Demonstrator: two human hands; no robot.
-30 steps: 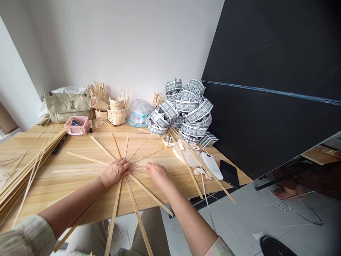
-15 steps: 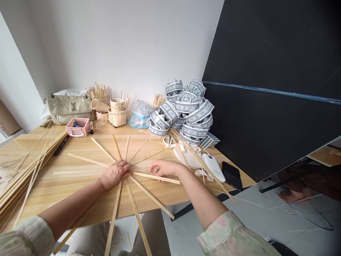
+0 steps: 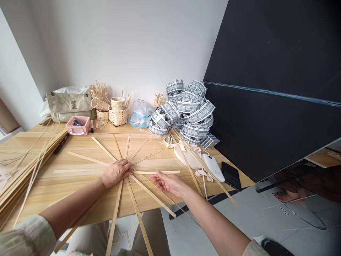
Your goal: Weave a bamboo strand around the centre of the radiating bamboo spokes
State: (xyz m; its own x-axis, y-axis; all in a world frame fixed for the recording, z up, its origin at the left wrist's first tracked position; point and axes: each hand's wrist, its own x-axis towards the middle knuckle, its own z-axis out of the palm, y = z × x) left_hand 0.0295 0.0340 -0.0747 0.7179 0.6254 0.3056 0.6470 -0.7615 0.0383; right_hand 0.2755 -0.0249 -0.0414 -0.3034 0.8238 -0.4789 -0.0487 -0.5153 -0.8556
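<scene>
Flat bamboo strips point(image 3: 151, 193) fan out like spokes over the table, some reaching past its front edge. At their crossing, my left hand point(image 3: 117, 172) presses down with its fingers curled together, covering the hub. My right hand point(image 3: 168, 183) is at the right-pointing spoke point(image 3: 172, 172), with thumb and fingers closed on the strip from the front side. Beneath that hand a thin narrow strip point(image 3: 183, 210) runs from near the hub out past the table edge. Whether the right fingers also grip this thin strip is hidden.
Long strips point(image 3: 34, 160) lie bundled at the left. Along the wall stand a handbag point(image 3: 69, 107), a pink box point(image 3: 77, 130), small woven baskets point(image 3: 118, 116) and patterned ribbon rolls point(image 3: 190, 106). Rightward are a white device point(image 3: 213, 167), a phone point(image 3: 231, 175) and a black panel point(image 3: 271, 71).
My right hand has moved toward me and lower, from behind the right-pointing spoke to its front side. That spoke's outer end has swung slightly away from me. My left hand stays at the hub.
</scene>
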